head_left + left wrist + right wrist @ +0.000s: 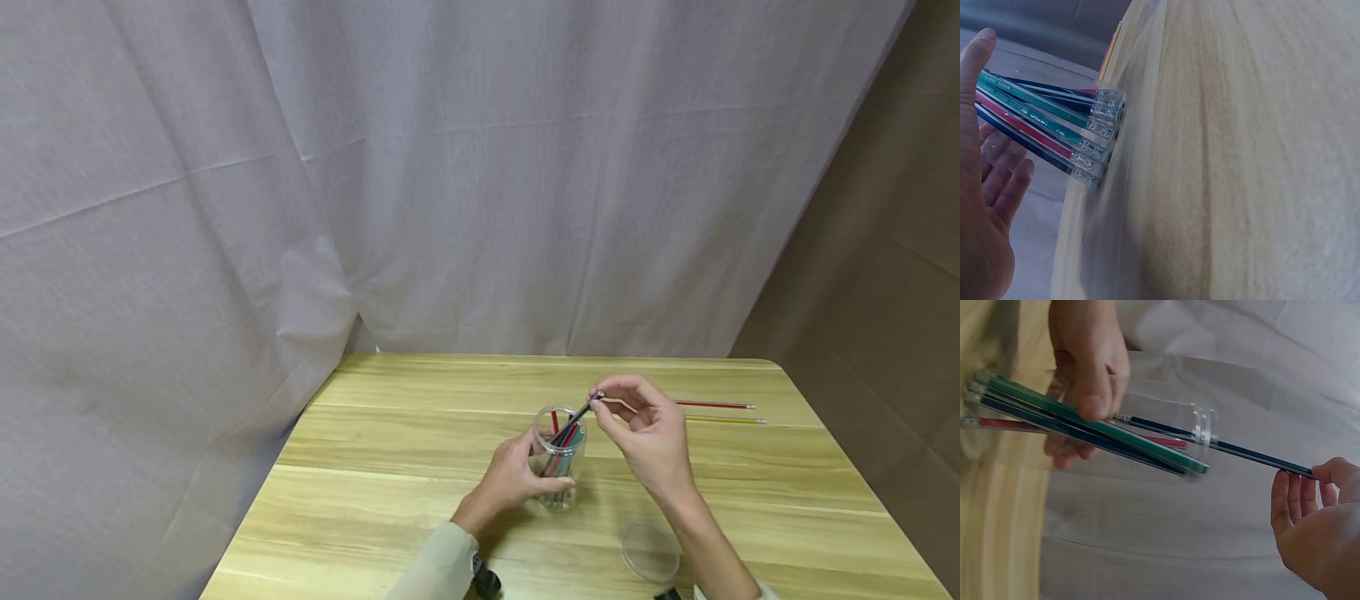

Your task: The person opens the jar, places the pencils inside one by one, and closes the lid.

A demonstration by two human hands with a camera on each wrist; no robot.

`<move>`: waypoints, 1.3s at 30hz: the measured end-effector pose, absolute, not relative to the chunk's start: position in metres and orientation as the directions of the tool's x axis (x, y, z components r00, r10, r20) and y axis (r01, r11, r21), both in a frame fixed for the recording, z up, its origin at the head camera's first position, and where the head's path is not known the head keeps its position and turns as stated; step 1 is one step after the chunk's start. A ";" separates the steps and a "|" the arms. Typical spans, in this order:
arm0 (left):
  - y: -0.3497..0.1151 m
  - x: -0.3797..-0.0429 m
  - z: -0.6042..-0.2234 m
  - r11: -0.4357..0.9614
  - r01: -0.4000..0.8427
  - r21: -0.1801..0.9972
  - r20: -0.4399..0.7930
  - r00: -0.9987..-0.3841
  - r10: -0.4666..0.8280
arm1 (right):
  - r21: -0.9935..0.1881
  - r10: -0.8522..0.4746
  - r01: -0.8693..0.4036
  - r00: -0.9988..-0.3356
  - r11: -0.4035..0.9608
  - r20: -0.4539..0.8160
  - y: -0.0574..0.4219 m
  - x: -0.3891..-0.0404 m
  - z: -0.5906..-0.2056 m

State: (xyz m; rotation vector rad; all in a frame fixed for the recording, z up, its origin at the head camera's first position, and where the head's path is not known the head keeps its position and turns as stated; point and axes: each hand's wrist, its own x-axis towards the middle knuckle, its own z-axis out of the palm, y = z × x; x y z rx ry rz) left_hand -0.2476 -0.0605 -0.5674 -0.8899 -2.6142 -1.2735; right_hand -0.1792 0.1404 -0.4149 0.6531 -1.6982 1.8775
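Note:
A clear jar [567, 451] stands near the middle of the table, with my left hand [510, 477] gripping its side, thumb in front. Inside lean several pencils: teal pencils [1038, 115], a red pencil [1010, 424] and dark blue ones, their silver-capped ends at the bottom. Over the rim, my right hand [651, 437] pinches the upper end of a dark blue pencil [1247, 454] between thumb and fingertips. That pencil slants through the jar's mouth, its silver-capped lower end still within the clear wall in the right wrist view.
A red pencil [716, 405] and a yellow pencil [723, 420] lie side by side on the table [360, 500], beyond my right hand. A clear round lid [649, 552] lies near my right forearm. Grey curtains [480, 208] hang behind the table.

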 end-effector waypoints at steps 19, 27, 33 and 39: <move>-0.061 -0.247 -0.567 0.447 0.563 0.695 0.352 -0.809 0.471 | -0.783 0.058 -0.612 -0.783 0.113 0.620 0.129 -0.180 -0.455; -0.061 -0.247 -0.568 0.436 0.576 0.691 0.366 -0.799 0.476 | -0.702 0.048 -0.628 -0.733 0.337 0.679 0.130 -0.183 -0.469; -0.061 -0.247 -0.568 0.433 0.583 0.688 0.377 -0.796 0.473 | -0.657 0.046 -0.619 -0.712 0.430 0.701 0.131 -0.183 -0.475; -0.061 -0.248 -0.569 0.433 0.592 0.680 0.384 -0.790 0.478 | -0.627 0.015 -0.603 -0.715 0.494 0.699 0.132 -0.179 -0.475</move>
